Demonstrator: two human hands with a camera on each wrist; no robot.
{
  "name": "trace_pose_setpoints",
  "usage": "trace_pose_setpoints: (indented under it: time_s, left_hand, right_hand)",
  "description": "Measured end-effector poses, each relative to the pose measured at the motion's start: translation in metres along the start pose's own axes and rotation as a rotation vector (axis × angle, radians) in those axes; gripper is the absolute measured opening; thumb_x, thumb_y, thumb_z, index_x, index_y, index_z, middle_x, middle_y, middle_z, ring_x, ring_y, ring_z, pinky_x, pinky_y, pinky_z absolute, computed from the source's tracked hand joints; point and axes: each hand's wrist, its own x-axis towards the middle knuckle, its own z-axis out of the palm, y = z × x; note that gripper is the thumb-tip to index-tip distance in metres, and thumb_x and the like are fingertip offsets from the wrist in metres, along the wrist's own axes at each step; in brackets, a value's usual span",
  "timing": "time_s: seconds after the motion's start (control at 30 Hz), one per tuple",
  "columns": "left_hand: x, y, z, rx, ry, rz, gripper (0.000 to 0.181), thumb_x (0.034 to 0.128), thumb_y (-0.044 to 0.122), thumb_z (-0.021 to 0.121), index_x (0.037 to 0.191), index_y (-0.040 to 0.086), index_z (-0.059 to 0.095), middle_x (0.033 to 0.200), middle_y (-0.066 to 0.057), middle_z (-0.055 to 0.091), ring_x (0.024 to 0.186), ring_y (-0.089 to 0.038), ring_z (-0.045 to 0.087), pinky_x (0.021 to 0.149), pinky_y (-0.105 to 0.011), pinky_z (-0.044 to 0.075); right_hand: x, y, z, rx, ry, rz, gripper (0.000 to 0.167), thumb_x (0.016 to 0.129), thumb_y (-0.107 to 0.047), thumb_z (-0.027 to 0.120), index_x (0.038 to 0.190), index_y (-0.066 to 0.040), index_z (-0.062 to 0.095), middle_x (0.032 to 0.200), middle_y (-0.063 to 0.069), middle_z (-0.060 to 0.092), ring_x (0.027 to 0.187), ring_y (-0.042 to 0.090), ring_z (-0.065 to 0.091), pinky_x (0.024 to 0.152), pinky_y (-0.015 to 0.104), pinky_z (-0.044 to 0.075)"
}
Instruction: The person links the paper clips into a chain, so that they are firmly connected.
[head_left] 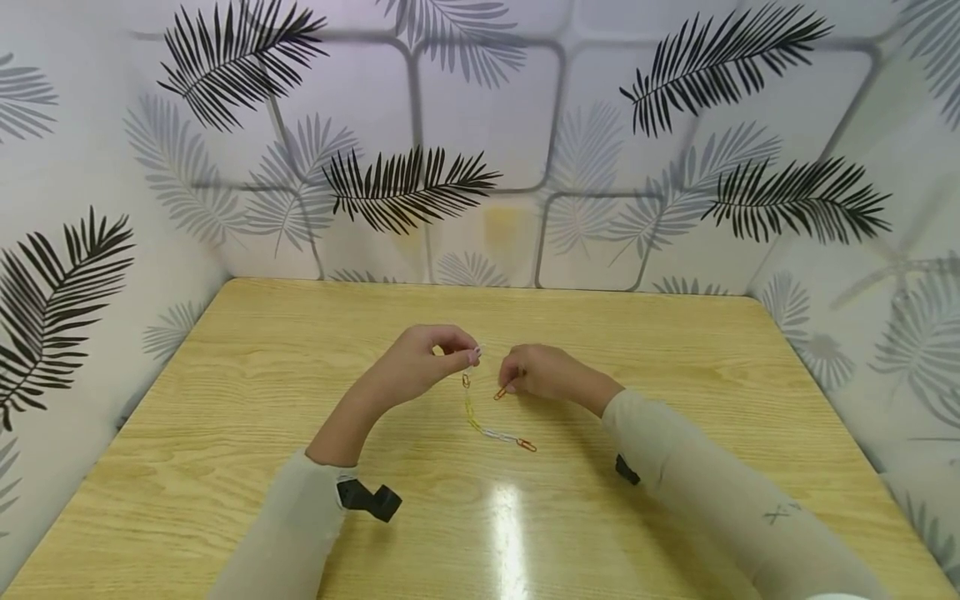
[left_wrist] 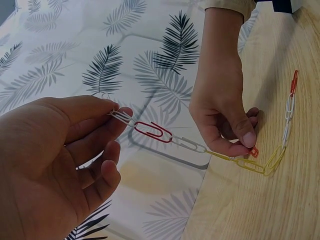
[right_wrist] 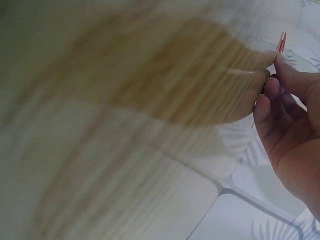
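My left hand [head_left: 420, 362] pinches a white paper clip [left_wrist: 121, 117] between thumb and forefinger, at the raised end of a paper clip chain. Below it hang a red clip [left_wrist: 153, 131] and another white clip [left_wrist: 187, 144]. Yellow clips [left_wrist: 272, 160] follow, then white ones [head_left: 498, 436] lying on the table, with a red clip [head_left: 527, 445] at the far end. Beside the chain, low over the table, my right hand [head_left: 551, 372] pinches a separate red-orange paper clip [right_wrist: 282, 42]. That clip is partly hidden by the fingers.
The wood-grain table [head_left: 225, 400] meets a leaf-patterned wall covering [head_left: 480, 125] at the back and sides. Black wrist devices [head_left: 369, 500] sit at the sleeves. A bright light reflection [head_left: 508, 533] falls on the tabletop in front of the chain.
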Motion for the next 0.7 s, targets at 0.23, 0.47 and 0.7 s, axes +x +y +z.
trace_pose_setpoints:
  time_s: [0.23,0.47,0.7]
  left_hand:
    - [0.0,-0.001,0.001,0.001,0.002,0.003,0.017,0.1019,0.028,0.061,0.107,0.018,0.073,0.101,-0.01,0.07,0.091,-0.02,0.059,0.077,-0.037,0.05]
    - [0.001,-0.001,0.004,-0.002,-0.005,0.003,0.016,0.1019,0.029,0.061,0.106,0.019,0.073,0.096,-0.001,0.069,0.091,-0.019,0.059,0.076,-0.036,0.049]
    - [0.001,0.001,0.009,-0.004,0.002,0.005,0.019,0.1022,0.027,0.061,0.112,0.016,0.073,0.098,0.002,0.07,0.089,-0.019,0.059,0.072,-0.035,0.049]
  right_hand:
    - [-0.002,-0.004,-0.002,0.005,-0.068,0.045,0.005,0.099,-0.018,0.066,0.095,-0.018,0.07,0.092,-0.007,0.067,0.083,0.009,0.058,0.078,0.03,0.05]
    - [-0.006,-0.002,-0.003,0.062,-0.089,0.07,0.009,0.099,-0.023,0.064,0.098,-0.019,0.071,0.095,-0.007,0.067,0.086,0.009,0.058,0.081,0.029,0.05]
    - [-0.02,-0.003,-0.008,0.244,-0.016,0.049,0.008,0.098,-0.018,0.061,0.096,-0.012,0.067,0.088,-0.002,0.064,0.08,0.011,0.056,0.073,0.028,0.049]
